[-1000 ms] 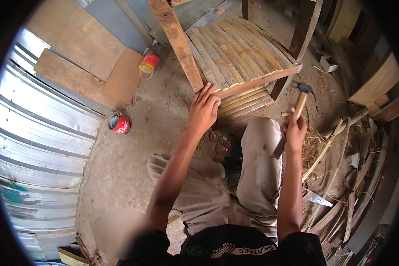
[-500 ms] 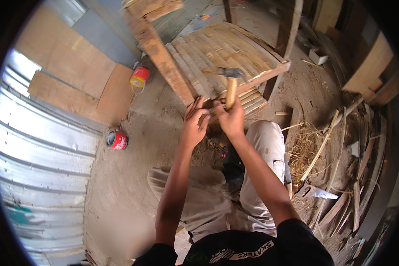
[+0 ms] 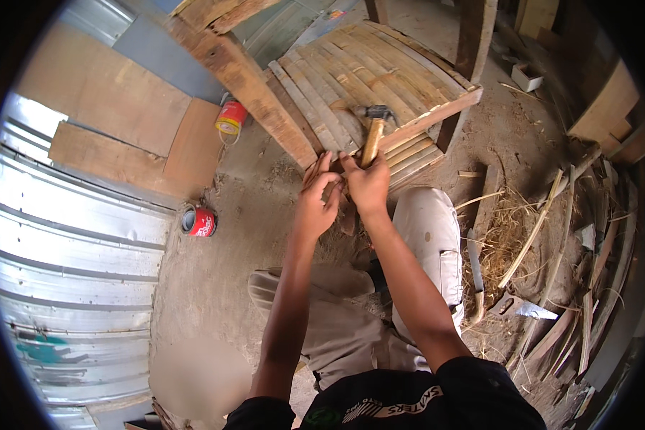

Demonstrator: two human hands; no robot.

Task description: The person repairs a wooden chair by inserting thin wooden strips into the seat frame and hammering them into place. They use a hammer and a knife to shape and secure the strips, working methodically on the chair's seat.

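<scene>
A wooden frame with split-bamboo slats (image 3: 351,68) stands in front of me, its rough wooden leg (image 3: 247,86) slanting down to a near corner. At that corner my left hand (image 3: 318,201) has its fingers curled against the wood, thumb bent inward. Whatever is between those fingers is too small or hidden to make out. My right hand (image 3: 369,185) is closed around the handle of a claw hammer (image 3: 372,142), head pointing up and away over the slats. Its thumb side almost meets my left fingertips at the corner.
On the left floor stand a red open can (image 3: 199,222) and a red-and-yellow bucket (image 3: 231,116), near a corrugated metal wall (image 3: 79,287). To the right lie a handsaw (image 3: 527,308), a long-bladed tool (image 3: 475,265), wood shavings (image 3: 505,244) and bamboo strips (image 3: 591,279). A small white box (image 3: 527,77) sits farther back.
The view has shifted slightly, moving the frame and floor objects in the picture. My right hand, still gripping the hammer, has come closer to the left fingertips. The left hand stays at the corner.
</scene>
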